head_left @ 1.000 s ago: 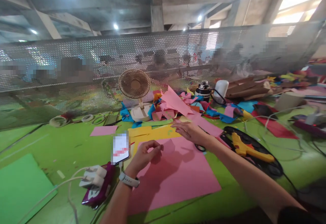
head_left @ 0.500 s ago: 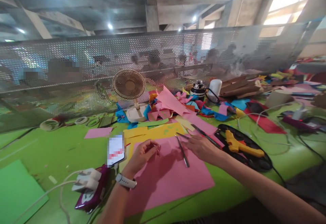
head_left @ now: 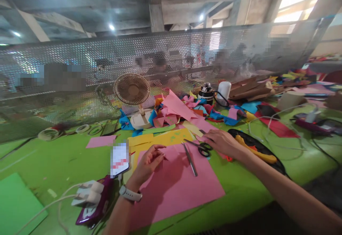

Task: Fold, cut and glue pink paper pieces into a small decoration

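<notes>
Scissors (head_left: 199,146) between tweezers (head_left: 190,156) and glue gun (head_left: 257,152)

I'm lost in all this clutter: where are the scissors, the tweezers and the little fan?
scissors (head_left: 197,146): head view, where blades meet handles.
tweezers (head_left: 190,159): head view, middle of the shaft.
little fan (head_left: 131,89): head view, centre of its round grille.

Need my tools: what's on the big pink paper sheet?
Metal tweezers lie on the large pink paper sheet, black-handled scissors at its far edge; the left hand hides part.
</notes>
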`<state>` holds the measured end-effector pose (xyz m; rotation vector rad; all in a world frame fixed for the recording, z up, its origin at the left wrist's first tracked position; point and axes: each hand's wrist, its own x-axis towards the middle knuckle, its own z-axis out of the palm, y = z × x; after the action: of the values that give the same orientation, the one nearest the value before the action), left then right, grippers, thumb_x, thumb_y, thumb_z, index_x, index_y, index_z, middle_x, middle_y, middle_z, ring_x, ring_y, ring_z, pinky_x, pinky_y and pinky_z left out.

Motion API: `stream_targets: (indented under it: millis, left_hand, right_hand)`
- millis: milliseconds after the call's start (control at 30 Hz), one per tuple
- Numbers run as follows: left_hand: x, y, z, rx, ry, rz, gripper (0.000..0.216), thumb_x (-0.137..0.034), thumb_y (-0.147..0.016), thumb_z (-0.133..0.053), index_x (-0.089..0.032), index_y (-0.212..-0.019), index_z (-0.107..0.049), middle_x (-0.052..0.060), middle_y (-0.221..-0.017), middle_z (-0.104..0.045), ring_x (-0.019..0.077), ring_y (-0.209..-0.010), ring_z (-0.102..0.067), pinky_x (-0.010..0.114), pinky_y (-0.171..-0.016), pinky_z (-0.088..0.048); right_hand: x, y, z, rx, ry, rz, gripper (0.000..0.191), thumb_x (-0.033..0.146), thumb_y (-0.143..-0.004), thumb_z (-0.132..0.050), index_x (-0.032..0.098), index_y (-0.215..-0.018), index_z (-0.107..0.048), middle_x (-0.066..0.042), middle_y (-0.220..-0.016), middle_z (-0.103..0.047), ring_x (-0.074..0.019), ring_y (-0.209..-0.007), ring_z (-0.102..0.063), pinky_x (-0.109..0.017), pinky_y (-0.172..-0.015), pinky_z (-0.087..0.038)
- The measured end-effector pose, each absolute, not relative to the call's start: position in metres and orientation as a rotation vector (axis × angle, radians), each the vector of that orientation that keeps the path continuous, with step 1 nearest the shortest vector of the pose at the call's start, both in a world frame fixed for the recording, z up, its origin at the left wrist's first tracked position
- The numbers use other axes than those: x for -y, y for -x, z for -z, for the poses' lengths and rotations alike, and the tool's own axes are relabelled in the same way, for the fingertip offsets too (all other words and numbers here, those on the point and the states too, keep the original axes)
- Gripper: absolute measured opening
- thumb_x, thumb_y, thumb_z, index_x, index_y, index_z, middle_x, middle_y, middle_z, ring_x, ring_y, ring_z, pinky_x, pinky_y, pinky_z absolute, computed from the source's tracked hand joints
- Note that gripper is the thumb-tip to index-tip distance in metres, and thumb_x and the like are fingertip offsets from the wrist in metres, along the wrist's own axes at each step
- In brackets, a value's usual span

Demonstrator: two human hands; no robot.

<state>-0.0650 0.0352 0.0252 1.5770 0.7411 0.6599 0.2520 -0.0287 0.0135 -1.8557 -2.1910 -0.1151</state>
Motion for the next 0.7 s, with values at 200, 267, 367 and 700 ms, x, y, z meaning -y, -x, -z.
stream_targets:
  millis: [200,267,367,700]
  left_hand:
    - [-0.040,0.072,-0.029,-0.913,-1.557,-0.867,0.034,-0.034,-0.079,-0.058,-0.017,-0.107,-0.051,0.003,-0.076,-0.061,0.0108,-0.058,-0.050,0.019,-0.049,-0.034]
    - [-0.040,0.072,-0.031,-0.918,-1.508,-0.952,0.037,-0.034,-0.078,-0.060,-0.017,-0.109,-0.050,0.003,-0.075,-0.061,0.0129,-0.065,-0.053,0.020,-0.052,-0.036]
    - [-0.039,0.069,-0.034,-0.910,-1.449,-0.978,0.043,-0.036,-0.077,-0.061,-0.018,-0.113,-0.048,0.001,-0.075,-0.060,0.0118,-0.061,-0.053,0.021,-0.052,-0.038]
    - [-0.044,0.073,-0.031,-0.887,-1.393,-1.171,0.038,-0.032,-0.080,-0.060,-0.020,-0.114,-0.048,-0.003,-0.067,-0.056,0.0090,-0.055,-0.049,0.019,-0.049,-0.032]
  right_hand:
    - [0.001,-0.202,-0.028,2.379,1.785,-0.088,0.021,0.026,-0.088,-0.044,0.017,-0.089,-0.063,-0.007,-0.089,-0.066,-0.0186,-0.084,-0.060,-0.024,-0.069,-0.036]
    - [0.000,-0.192,-0.023,2.397,1.784,-0.176,0.021,0.028,-0.087,-0.045,0.017,-0.088,-0.063,-0.007,-0.090,-0.067,-0.0193,-0.085,-0.060,-0.025,-0.069,-0.036]
    - [0.001,-0.192,-0.013,2.401,1.748,-0.264,0.022,0.029,-0.087,-0.045,0.017,-0.088,-0.063,-0.007,-0.090,-0.067,-0.0193,-0.087,-0.059,-0.025,-0.071,-0.037]
    - [0.008,-0.203,-0.009,2.365,1.634,-0.234,0.022,0.020,-0.086,-0.040,0.018,-0.087,-0.062,-0.005,-0.085,-0.067,-0.0180,-0.081,-0.059,-0.026,-0.069,-0.037]
